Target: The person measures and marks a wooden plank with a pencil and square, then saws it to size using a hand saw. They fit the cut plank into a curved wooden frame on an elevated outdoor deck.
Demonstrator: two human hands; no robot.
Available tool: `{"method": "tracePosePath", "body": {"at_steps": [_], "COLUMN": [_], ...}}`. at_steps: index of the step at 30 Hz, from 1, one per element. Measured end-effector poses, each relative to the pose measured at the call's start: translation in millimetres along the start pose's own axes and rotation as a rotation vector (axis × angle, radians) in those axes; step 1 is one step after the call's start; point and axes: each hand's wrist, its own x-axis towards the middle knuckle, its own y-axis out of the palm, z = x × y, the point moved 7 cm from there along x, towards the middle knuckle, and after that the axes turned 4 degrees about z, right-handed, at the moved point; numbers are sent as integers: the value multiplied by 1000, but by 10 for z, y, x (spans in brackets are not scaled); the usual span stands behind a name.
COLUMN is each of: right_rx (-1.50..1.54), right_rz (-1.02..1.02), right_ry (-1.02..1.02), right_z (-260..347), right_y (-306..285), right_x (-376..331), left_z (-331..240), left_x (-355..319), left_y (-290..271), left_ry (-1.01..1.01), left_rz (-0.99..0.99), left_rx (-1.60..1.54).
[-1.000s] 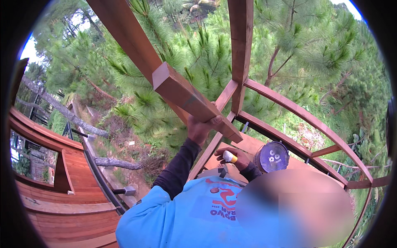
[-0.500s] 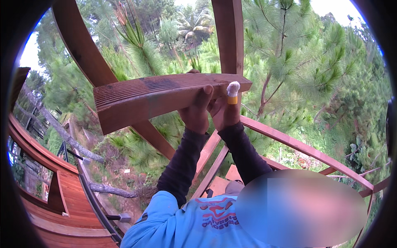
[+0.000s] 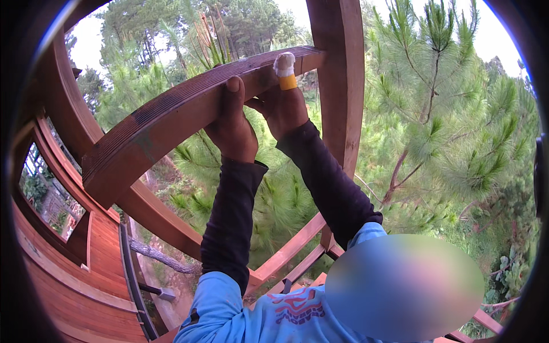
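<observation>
A reddish-brown wooden board (image 3: 171, 114) with a grooved top face is held up in front of me, its near left end lower and larger in view. My left hand (image 3: 234, 128) grips its lower edge near the middle, thumb up along the near face. Closer to the far right end, my right hand (image 3: 284, 108) also holds the board, its thumb wrapped in white with a yellow band. The other fingers of both hands are mostly hidden behind the wood. That right end appears to meet an upright post (image 3: 342, 86); I cannot tell whether they touch.
A curved-looking beam (image 3: 71, 97) runs down on the left, passing behind the board. Lower left lies a plank deck (image 3: 91, 286) with a dark edge. Below my arms are wooden rails (image 3: 291, 246). Pine trees (image 3: 434, 114) and a slope stand beyond.
Both hands have raised the board and shifted it left in view; its right end now sits at the upright post. The view has also turned, bringing the post and left beam nearer.
</observation>
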Motion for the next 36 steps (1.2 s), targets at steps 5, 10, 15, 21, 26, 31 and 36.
{"method": "tracePosePath", "body": {"at_steps": [5,10,15,21,26,31,36], "right_rx": [-65,-57,129,98,38,201,153], "right_rz": [2,7,-22,-101,-188,-180,-37], "right_ry": [-1,-15,-16,-96,-137,-109,-179], "right_z": [-16,-3,-22,-216,-269,-378,-387], "right_y": [44,31,78,-140,-377,-322,-428], "right_x": [261,274,332,404,343,389,283], "left_z": [112,154,164,251,275,293,236], "left_x": [299,362,563,475,170,209,115], "left_y": [-78,-102,-24,-118,-226,-288,-327], "left_ry": [46,74,-37,-89,-148,-148,-171], "left_rz": [-29,-42,9,-24,-105,-136,-30], "left_rx": [-31,182,-30,-89,-62,-39,-18]}}
